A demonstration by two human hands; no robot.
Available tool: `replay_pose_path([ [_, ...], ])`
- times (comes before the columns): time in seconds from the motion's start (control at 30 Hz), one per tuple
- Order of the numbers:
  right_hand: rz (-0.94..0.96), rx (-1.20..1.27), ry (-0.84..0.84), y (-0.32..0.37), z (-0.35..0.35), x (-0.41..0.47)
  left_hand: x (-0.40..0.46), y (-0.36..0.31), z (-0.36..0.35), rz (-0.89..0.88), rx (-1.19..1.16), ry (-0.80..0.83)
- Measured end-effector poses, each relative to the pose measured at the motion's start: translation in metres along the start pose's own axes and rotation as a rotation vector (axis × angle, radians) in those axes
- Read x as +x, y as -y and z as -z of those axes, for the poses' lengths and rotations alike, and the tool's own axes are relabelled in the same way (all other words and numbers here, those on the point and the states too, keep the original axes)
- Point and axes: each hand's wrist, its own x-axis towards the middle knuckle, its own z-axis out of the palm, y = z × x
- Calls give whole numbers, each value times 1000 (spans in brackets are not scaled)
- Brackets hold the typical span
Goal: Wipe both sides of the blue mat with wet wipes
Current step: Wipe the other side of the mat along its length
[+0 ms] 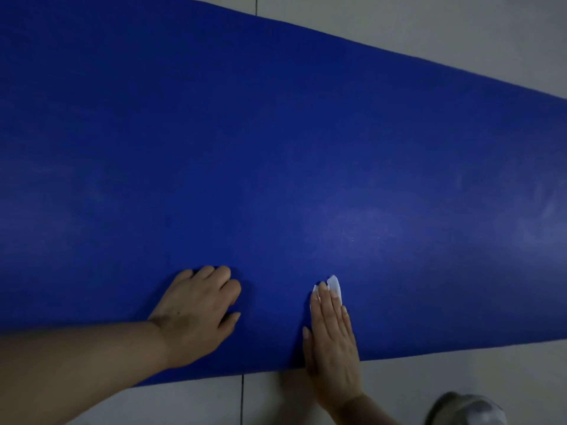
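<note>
The large deep-blue mat (276, 148) appears to be foam or rubber sheet, matt overall with a fine grain; faint pale sheen and streaks show on its right portion. The small white wet wipe (335, 286), a thin, soft non-woven cloth or paper, looks crumpled and slightly translucent at its edge. The pale grey floor tiles (429, 26) are smooth with a dull, low-gloss finish, divided by dark narrow joints.
</note>
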Motion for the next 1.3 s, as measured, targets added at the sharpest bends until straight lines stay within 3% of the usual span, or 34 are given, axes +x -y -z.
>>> replay_pose_path([
  [0.23,-72,-93,-5,17,-1,40,0,-4,-8,23,109,-55],
  [0.37,-159,-26,-58,45,3,74,-2,-5,-12,19,102,-110],
  [0.47,26,-40,-4,69,-5,47,-6,-7,-17,28,89,-168],
  [0.57,173,-95,27,42,-7,17,-13,-12,-26,131,65,-274],
  [0.67,57,-184,-9,-18,-3,5,-16,-27,-40,288,65,-362],
  [0.8,-51,-89,34,-39,2,-17,-14,-57,-56,521,26,-266],
  [0.97,157,-66,67,17,-2,-9,-9,-68,-57,631,32,-213],
  [1.07,217,-122,54,6,0,-4,-11,-64,-56,628,42,-170],
  [1.23,-57,-151,-3,-52,5,-17,-12,-62,-57,618,28,-177],
  [1.3,-130,-106,-12,-45,3,-18,-12,-62,-58,618,28,-191],
])
